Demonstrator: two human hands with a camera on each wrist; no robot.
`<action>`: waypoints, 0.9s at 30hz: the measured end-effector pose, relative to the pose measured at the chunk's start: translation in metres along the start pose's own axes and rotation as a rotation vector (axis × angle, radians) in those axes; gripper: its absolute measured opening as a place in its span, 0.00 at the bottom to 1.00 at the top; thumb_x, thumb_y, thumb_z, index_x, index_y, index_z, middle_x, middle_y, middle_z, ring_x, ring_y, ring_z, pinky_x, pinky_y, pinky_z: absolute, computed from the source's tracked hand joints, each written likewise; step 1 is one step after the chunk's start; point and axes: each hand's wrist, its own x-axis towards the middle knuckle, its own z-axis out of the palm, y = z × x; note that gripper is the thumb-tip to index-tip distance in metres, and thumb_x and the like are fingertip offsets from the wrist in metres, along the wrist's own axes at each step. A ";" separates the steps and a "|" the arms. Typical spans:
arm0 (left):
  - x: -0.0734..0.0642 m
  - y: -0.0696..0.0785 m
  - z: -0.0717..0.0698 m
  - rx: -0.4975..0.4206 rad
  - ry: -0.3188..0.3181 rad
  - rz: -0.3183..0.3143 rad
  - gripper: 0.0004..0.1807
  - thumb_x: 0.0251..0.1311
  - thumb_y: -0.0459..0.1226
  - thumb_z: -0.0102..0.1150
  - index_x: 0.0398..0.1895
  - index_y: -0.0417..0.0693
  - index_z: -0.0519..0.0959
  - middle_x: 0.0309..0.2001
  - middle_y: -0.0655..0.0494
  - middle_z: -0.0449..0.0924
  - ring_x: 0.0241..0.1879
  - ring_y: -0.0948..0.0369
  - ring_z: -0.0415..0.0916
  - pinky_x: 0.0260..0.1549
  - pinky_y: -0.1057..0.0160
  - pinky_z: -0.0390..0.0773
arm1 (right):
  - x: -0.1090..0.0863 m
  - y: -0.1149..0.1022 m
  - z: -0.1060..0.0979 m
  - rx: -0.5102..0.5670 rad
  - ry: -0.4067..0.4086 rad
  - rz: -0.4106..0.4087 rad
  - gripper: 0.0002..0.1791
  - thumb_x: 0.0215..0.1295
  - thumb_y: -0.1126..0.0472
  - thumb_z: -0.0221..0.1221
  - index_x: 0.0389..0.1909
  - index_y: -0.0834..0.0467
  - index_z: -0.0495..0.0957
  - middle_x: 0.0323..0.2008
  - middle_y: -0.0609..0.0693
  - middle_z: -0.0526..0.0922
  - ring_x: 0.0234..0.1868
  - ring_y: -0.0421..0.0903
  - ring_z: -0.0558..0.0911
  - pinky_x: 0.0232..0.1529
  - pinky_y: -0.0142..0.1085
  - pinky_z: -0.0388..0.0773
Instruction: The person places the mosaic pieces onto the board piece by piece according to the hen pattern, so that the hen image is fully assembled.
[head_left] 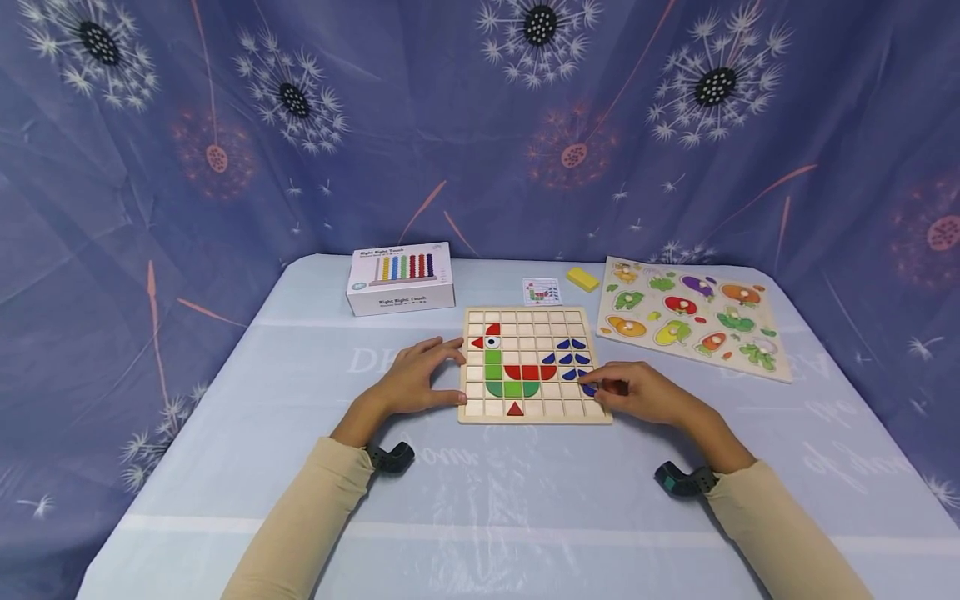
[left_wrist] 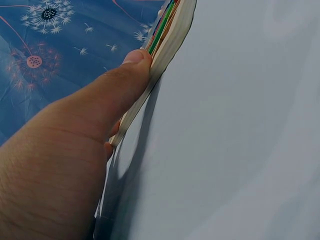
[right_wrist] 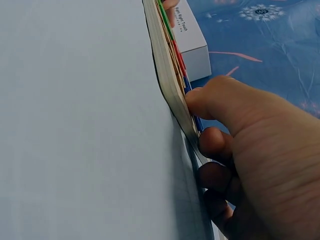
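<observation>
A square wooden grid board (head_left: 555, 408) lies on the table with a bird shape of red, green and blue pieces on it. My left hand (head_left: 414, 379) rests against the board's left edge, fingers spread, the thumb (left_wrist: 135, 60) touching the rim. At the right edge, my right hand (head_left: 645, 392) pinches a blue leaf-shaped piece (head_left: 589, 389) between thumb and index finger, low over the grid. The right thumb (right_wrist: 205, 102) meets the board's edge in the right wrist view, other fingers curled. More blue pieces (head_left: 576, 359) sit in the cells above it.
Behind the board lie a small picture card (head_left: 542, 292) with a similar bird and a yellow block (head_left: 582, 279). A white "Right Right Touch" box (head_left: 401, 292) stands at back left. A vegetable puzzle board (head_left: 693, 317) lies at back right, before a dandelion-patterned curtain (head_left: 450, 125).
</observation>
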 end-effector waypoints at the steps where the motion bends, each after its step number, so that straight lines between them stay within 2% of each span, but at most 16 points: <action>1: 0.000 0.000 0.000 -0.002 0.002 0.002 0.32 0.54 0.64 0.68 0.58 0.65 0.73 0.77 0.62 0.58 0.77 0.48 0.47 0.68 0.41 0.50 | 0.000 0.000 0.000 0.003 0.000 -0.002 0.18 0.64 0.72 0.66 0.54 0.60 0.84 0.37 0.51 0.84 0.27 0.40 0.72 0.25 0.32 0.70; 5: -0.001 0.001 0.000 -0.012 0.003 0.001 0.32 0.53 0.64 0.69 0.58 0.64 0.74 0.77 0.62 0.58 0.77 0.48 0.47 0.68 0.40 0.50 | -0.001 0.001 -0.001 0.000 0.002 0.013 0.17 0.64 0.72 0.65 0.53 0.58 0.84 0.36 0.50 0.84 0.28 0.41 0.73 0.26 0.32 0.70; 9: -0.001 0.003 0.000 -0.014 -0.001 -0.004 0.32 0.53 0.65 0.68 0.58 0.65 0.74 0.77 0.62 0.58 0.77 0.49 0.47 0.68 0.40 0.50 | -0.002 0.001 -0.002 -0.003 -0.001 0.045 0.14 0.66 0.70 0.65 0.51 0.56 0.85 0.38 0.44 0.84 0.29 0.42 0.74 0.28 0.32 0.72; 15: 0.000 0.003 -0.001 -0.006 -0.002 -0.001 0.32 0.54 0.65 0.67 0.58 0.65 0.73 0.78 0.63 0.57 0.77 0.50 0.47 0.68 0.41 0.50 | -0.002 -0.001 -0.004 -0.001 -0.013 0.087 0.11 0.66 0.65 0.67 0.48 0.53 0.86 0.39 0.43 0.84 0.30 0.43 0.75 0.29 0.32 0.72; 22: -0.001 0.003 0.001 -0.006 -0.002 0.008 0.32 0.54 0.65 0.67 0.58 0.65 0.73 0.77 0.62 0.58 0.77 0.48 0.47 0.67 0.41 0.51 | -0.004 0.001 -0.002 -0.008 -0.004 0.092 0.11 0.65 0.63 0.68 0.48 0.53 0.85 0.30 0.43 0.78 0.30 0.43 0.74 0.29 0.33 0.71; 27: -0.001 0.003 0.002 -0.012 0.007 0.014 0.32 0.54 0.64 0.68 0.57 0.64 0.74 0.77 0.60 0.58 0.77 0.47 0.48 0.67 0.40 0.51 | -0.005 -0.004 -0.002 -0.002 0.031 0.111 0.13 0.66 0.66 0.67 0.50 0.56 0.84 0.29 0.45 0.77 0.30 0.44 0.74 0.30 0.34 0.71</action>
